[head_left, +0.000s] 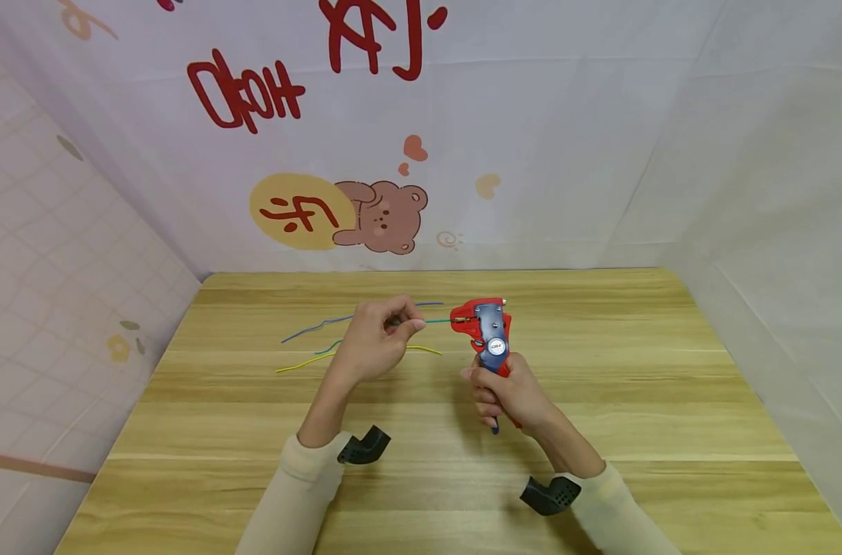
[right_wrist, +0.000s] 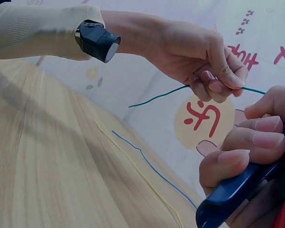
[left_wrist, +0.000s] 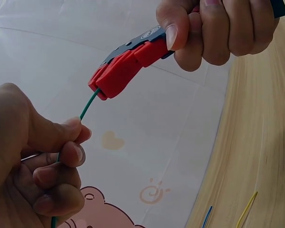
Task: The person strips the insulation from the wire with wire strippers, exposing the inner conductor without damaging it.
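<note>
My left hand [head_left: 379, 339] pinches a green wire [head_left: 436, 321] between thumb and forefinger, and the wire's tail trails out behind the hand in the right wrist view. A red and blue wire stripper [head_left: 492, 331] is gripped by its handles in my right hand [head_left: 507, 393], raised above the table. In the left wrist view the wire's front end enters the red nose of the stripper; that tip is hidden inside. A blue wire [head_left: 317, 327] and a yellow wire [head_left: 303, 365] lie on the table, partly covered by my left hand in the head view.
The wood-grain table [head_left: 636, 401] reaches back to a white cloth wall [head_left: 567, 139] printed with a bear, hearts and red characters. Similar cloth hangs on both sides. A black wrist camera [head_left: 364, 445] sits on the left sleeve and another black camera [head_left: 550, 495] on the right.
</note>
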{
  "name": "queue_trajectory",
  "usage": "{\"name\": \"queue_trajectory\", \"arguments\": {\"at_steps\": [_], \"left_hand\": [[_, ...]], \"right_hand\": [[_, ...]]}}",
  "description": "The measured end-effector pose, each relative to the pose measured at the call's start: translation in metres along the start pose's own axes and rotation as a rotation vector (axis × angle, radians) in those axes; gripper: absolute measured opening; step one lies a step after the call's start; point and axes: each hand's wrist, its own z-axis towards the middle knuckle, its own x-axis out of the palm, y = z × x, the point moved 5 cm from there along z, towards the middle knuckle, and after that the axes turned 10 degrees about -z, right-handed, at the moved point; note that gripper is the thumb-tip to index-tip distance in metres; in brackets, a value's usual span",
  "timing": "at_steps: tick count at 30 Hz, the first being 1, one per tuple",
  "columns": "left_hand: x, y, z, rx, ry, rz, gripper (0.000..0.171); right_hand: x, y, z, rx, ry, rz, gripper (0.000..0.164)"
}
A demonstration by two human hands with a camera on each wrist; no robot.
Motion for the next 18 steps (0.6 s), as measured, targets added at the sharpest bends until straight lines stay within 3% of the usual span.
{"name": "queue_trajectory", "arguments": {"at_steps": [18], "left_hand": [[-0.0066, -0.0014, 0.0001, -0.025, 0.02, -0.038, 0.019]], "right_hand": [[0.0014, 0.0062, -0.0003, -0.005, 0.012, -0.046, 0.02]]}}
